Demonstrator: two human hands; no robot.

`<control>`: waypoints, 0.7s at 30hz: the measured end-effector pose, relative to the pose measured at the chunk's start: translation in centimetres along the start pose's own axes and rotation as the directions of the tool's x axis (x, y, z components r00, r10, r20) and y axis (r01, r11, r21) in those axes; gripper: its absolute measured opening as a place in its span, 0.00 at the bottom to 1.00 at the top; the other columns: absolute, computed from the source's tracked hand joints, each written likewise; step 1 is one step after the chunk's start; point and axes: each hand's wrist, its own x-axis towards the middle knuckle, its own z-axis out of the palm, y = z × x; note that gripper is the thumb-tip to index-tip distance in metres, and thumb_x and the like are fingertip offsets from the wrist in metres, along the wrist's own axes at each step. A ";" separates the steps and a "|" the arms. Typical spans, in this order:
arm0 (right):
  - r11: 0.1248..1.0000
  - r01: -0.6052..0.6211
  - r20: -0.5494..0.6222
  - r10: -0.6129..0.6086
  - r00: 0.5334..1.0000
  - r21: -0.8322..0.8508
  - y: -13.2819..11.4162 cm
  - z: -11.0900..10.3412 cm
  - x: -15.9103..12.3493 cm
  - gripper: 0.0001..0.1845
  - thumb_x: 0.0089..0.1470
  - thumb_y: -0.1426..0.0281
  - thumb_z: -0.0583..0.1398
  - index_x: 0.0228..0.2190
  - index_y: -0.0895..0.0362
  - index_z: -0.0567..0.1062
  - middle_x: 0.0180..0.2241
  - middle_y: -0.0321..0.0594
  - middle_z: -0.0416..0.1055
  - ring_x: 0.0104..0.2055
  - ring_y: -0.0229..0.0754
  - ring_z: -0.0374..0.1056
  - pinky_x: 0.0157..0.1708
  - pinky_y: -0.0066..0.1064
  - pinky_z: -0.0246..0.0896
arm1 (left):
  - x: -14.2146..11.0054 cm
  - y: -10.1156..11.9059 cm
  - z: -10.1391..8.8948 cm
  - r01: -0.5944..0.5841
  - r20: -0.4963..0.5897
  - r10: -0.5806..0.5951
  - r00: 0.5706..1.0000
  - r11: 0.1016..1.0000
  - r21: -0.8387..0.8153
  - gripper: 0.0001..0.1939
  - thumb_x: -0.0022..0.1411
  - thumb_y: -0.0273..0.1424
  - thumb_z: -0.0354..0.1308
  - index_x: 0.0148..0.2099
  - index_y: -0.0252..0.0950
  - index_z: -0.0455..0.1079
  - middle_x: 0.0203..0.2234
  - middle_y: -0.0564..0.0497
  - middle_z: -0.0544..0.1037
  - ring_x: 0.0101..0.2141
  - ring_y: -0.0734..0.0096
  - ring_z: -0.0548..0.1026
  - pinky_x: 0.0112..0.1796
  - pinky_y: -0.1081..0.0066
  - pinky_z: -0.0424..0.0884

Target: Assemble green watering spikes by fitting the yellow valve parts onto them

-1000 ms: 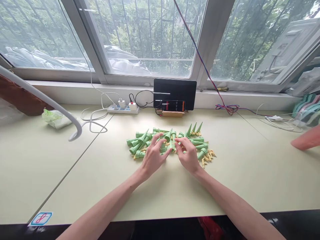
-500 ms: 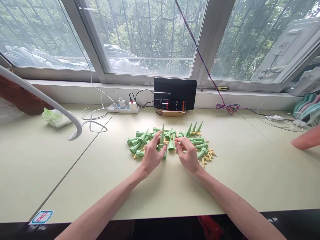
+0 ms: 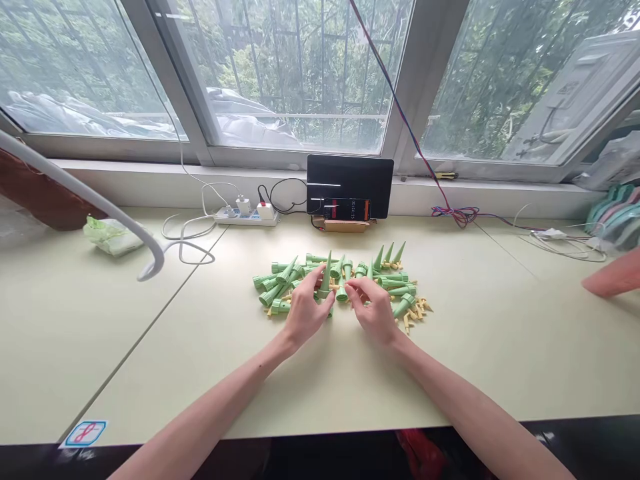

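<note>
My left hand is closed around the base of a green plastic watering spike, its tip pointing up. Between the thumb and fingers of my right hand is one end of a small yellow nozzle. The nozzle reaches toward the lower part of the spike; whether the two touch or are joined I cannot tell. Around both hands lie several more green spikes, partly covered by my fingers. Loose yellow nozzles are heaped to the right of my right hand.
Three green spikes stand upright behind the pile. A phone leans on a black tablet by the window. At back left are a power strip and a plastic-wrapped packet. A white curved bar crosses the left side.
My right hand has shifted slightly left, bringing the yellow nozzle closer to the spike. The spike in my left hand now leans a little to the right.
</note>
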 end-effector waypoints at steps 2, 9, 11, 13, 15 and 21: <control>1.000 0.012 0.007 -0.012 1.000 -0.006 0.0 0.0 0.0 0.11 0.64 0.65 0.55 0.36 0.56 0.75 0.31 0.40 0.71 0.29 0.39 0.66 0.27 0.28 0.63 | 0.0 0.0 0.0 -0.003 -0.005 0.003 1.000 1.000 0.000 0.25 0.60 0.29 0.60 0.60 0.36 0.64 0.44 0.45 0.78 0.43 0.63 0.77 0.43 0.63 0.77; 1.000 0.027 0.021 -0.027 0.999 -0.002 -0.1 0.0 0.1 0.10 0.64 0.65 0.56 0.36 0.56 0.75 0.31 0.40 0.71 0.29 0.38 0.66 0.26 0.29 0.64 | 0.0 0.1 0.0 -0.015 0.005 0.015 1.000 1.000 -0.012 0.25 0.60 0.29 0.60 0.59 0.38 0.63 0.43 0.46 0.78 0.43 0.63 0.77 0.42 0.65 0.76; 1.000 0.028 0.024 -0.028 0.999 0.000 -0.1 0.0 0.1 0.10 0.64 0.65 0.56 0.36 0.56 0.75 0.32 0.41 0.71 0.29 0.38 0.67 0.26 0.29 0.64 | -0.1 0.1 0.0 -0.013 0.012 0.013 1.000 1.000 -0.016 0.25 0.59 0.29 0.60 0.59 0.38 0.63 0.42 0.47 0.78 0.43 0.63 0.76 0.42 0.65 0.76; 1.000 0.026 0.032 -0.026 0.999 0.003 -0.1 0.0 0.0 0.09 0.64 0.65 0.56 0.37 0.56 0.75 0.32 0.41 0.71 0.29 0.38 0.67 0.26 0.29 0.64 | -0.1 0.0 0.0 -0.008 0.026 0.009 1.000 1.000 -0.021 0.25 0.59 0.28 0.60 0.59 0.38 0.62 0.41 0.47 0.77 0.43 0.64 0.76 0.42 0.65 0.75; 1.000 0.020 0.046 -0.020 0.999 0.010 -0.1 0.0 0.0 0.09 0.63 0.65 0.57 0.38 0.56 0.75 0.33 0.41 0.71 0.29 0.38 0.67 0.26 0.29 0.64 | -0.2 -0.1 0.1 0.002 0.045 -0.001 0.999 1.000 -0.026 0.25 0.59 0.28 0.60 0.59 0.39 0.62 0.40 0.49 0.77 0.42 0.65 0.76 0.43 0.65 0.75; 0.999 0.014 0.075 -0.017 0.997 0.045 0.1 0.2 -0.1 0.09 0.63 0.66 0.57 0.38 0.56 0.75 0.33 0.41 0.70 0.27 0.37 0.65 0.25 0.29 0.63 | -0.4 -0.1 0.1 0.010 0.067 -0.009 0.998 1.000 -0.018 0.25 0.60 0.28 0.59 0.59 0.41 0.61 0.38 0.50 0.76 0.38 0.68 0.76 0.43 0.65 0.74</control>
